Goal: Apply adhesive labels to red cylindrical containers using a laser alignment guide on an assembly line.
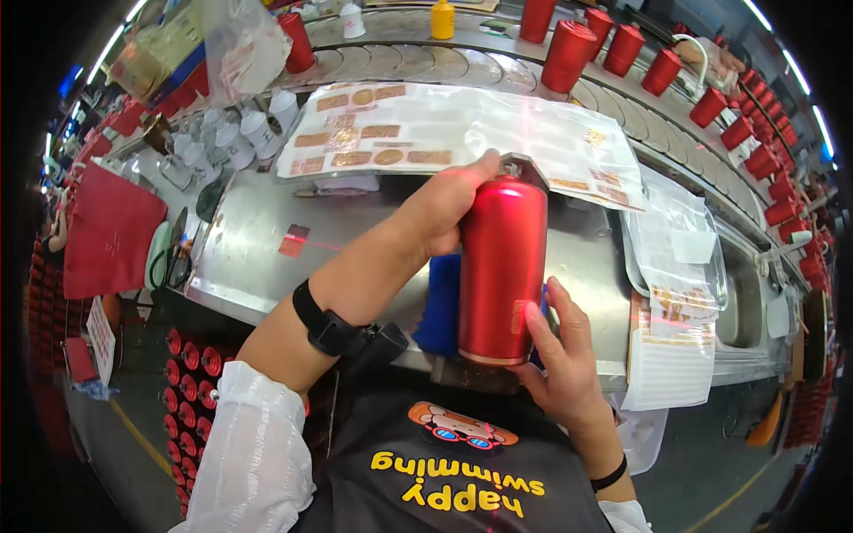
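A glossy red metal bottle (503, 253) lies lengthwise in front of me, its neck pointing away and its base near my body. My left hand (451, 202) is closed round the neck end; some of its fingers are hidden behind the bottle. Near the base my right hand (566, 360) has its fingers spread, one tip touching the small gold label (519, 317) on the bottle's lower right side. Under the bottle shows a blue cloth (439, 306). Just beyond my left hand is a white sheet (480, 124) bearing gold and brown stickers.
The metal worktop (258, 262) carries a small red-brown sticker piece (293, 240). A curved conveyor (426, 64) with red bottles (569, 55) runs behind. White bottles (259, 133) stand at left. At right are a plastic-covered sheet (680, 258) and a sink (739, 306). Bottles (188, 386) crowd below left.
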`<action>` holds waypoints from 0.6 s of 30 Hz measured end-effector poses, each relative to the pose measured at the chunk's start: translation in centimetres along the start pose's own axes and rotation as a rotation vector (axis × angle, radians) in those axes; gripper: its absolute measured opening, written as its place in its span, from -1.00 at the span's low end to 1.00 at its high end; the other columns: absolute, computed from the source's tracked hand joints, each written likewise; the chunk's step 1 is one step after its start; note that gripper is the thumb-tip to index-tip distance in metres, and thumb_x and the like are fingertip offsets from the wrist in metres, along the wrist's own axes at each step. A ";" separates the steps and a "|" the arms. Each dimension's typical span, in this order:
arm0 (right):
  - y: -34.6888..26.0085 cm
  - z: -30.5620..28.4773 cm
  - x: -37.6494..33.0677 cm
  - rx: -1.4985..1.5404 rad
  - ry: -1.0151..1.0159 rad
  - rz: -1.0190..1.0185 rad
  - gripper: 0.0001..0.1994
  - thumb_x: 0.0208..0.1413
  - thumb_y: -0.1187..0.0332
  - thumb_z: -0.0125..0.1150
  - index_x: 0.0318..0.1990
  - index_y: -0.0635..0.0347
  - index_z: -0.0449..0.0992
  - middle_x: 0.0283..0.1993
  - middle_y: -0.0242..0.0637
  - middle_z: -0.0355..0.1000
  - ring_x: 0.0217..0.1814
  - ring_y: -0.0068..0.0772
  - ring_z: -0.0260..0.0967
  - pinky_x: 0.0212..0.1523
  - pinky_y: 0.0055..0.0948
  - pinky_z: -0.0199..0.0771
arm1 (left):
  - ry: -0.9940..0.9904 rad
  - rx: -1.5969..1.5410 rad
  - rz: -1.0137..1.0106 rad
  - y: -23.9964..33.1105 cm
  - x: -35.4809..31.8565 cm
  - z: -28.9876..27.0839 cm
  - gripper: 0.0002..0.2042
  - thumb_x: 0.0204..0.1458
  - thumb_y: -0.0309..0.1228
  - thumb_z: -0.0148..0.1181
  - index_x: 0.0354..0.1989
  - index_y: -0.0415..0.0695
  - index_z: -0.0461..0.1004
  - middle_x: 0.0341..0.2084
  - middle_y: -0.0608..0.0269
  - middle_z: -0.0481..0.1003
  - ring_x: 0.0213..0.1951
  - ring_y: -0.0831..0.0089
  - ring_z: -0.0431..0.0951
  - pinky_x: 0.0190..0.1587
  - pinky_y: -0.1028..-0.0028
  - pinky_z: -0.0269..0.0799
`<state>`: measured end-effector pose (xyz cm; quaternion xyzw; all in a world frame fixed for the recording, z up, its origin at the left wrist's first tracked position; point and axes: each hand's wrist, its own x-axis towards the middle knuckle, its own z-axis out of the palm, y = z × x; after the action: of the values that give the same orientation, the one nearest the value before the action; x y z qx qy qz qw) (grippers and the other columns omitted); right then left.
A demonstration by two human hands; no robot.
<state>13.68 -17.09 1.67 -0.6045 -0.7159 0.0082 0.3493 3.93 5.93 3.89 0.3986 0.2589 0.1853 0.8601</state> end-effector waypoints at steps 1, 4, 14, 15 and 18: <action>0.2 0.1 -0.2 0.023 0.010 0.004 -0.25 -0.21 0.48 0.44 0.26 0.13 0.32 0.28 0.25 0.14 0.23 0.22 0.24 0.17 -0.07 0.30 | 0.045 0.020 -0.009 0.1 -0.3 0.7 -0.64 0.32 -0.15 -0.13 -0.11 -0.21 0.46 -0.23 0.21 0.55 -0.20 0.47 0.54 -0.07 0.44 0.47; 0.5 0.6 -0.7 0.056 0.036 -0.004 -0.23 -0.23 0.48 0.44 0.26 0.21 0.29 0.27 0.26 0.15 0.22 0.23 0.24 0.16 -0.07 0.31 | 0.055 0.036 -0.011 -0.2 -0.2 0.7 -0.61 0.33 -0.14 -0.15 -0.08 -0.23 0.45 -0.20 0.17 0.54 -0.18 0.45 0.54 -0.05 0.43 0.47; 0.7 0.5 -0.8 0.115 0.013 0.019 -0.24 -0.26 0.41 0.46 0.23 0.27 0.30 0.28 0.27 0.13 0.23 0.25 0.22 0.18 -0.06 0.29 | 0.034 -0.012 -0.007 -1.0 0.5 0.9 -0.56 0.29 -0.08 -0.09 -0.12 -0.27 0.48 -0.27 0.14 0.56 -0.22 0.41 0.56 -0.07 0.40 0.47; 1.0 0.6 -0.7 0.112 0.013 0.015 -0.24 -0.26 0.40 0.46 0.22 0.27 0.31 0.28 0.26 0.13 0.23 0.25 0.22 0.18 -0.05 0.29 | 0.059 0.042 0.050 -1.0 0.3 1.3 -0.56 0.29 -0.08 -0.09 -0.13 -0.28 0.49 -0.27 0.14 0.56 -0.21 0.42 0.55 -0.07 0.41 0.47; 1.2 0.9 -0.6 0.085 0.076 0.024 -0.23 -0.24 0.44 0.46 0.23 0.36 0.26 0.28 0.24 0.14 0.23 0.21 0.22 0.16 -0.09 0.31 | 0.065 0.106 0.127 -0.2 -0.1 1.2 -0.57 0.29 -0.09 -0.08 -0.14 -0.28 0.50 -0.25 0.16 0.55 -0.20 0.43 0.53 -0.07 0.44 0.44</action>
<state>14.29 -16.92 0.18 -0.5974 -0.6939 0.0199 0.4015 4.59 5.10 4.40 0.4527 0.2705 0.2384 0.8155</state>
